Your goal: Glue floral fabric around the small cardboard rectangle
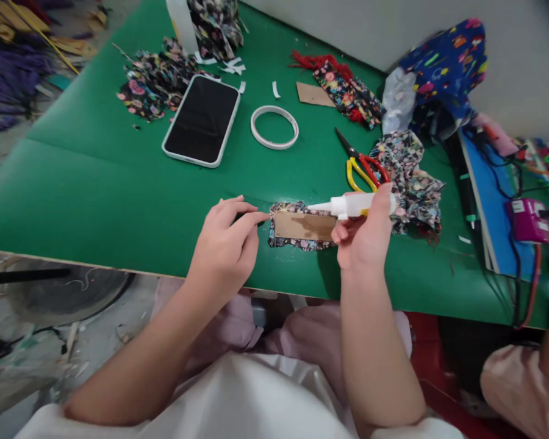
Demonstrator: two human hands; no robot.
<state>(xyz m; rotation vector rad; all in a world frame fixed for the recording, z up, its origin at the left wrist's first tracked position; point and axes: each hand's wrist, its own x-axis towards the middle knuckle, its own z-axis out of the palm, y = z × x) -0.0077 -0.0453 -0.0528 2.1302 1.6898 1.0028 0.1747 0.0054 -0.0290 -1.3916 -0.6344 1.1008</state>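
Note:
A small brown cardboard rectangle (pixel 306 226), with a dark wet patch on it, lies on a piece of flowered black fabric (pixel 302 246) whose edges stick out all around. My right hand (pixel 365 235) is closed around a white glue bottle (pixel 353 204), held nearly level, its thin nozzle pointing left over the fabric's upper edge. At the left end of the fabric is my left hand (pixel 231 238), holding nothing, fingers apart. Its index fingertip reaches the fabric's left edge; whether it presses on it I cannot tell.
On the green table (pixel 132 195) are a phone (pixel 202 120), a roll of white tape (pixel 274 145), scissors (pixel 357 161) with red and yellow handles, and bunched flowered fabric (pixel 414 177). A blue folder (pixel 494 213) and a purple device (pixel 531 221) with cables lie at right.

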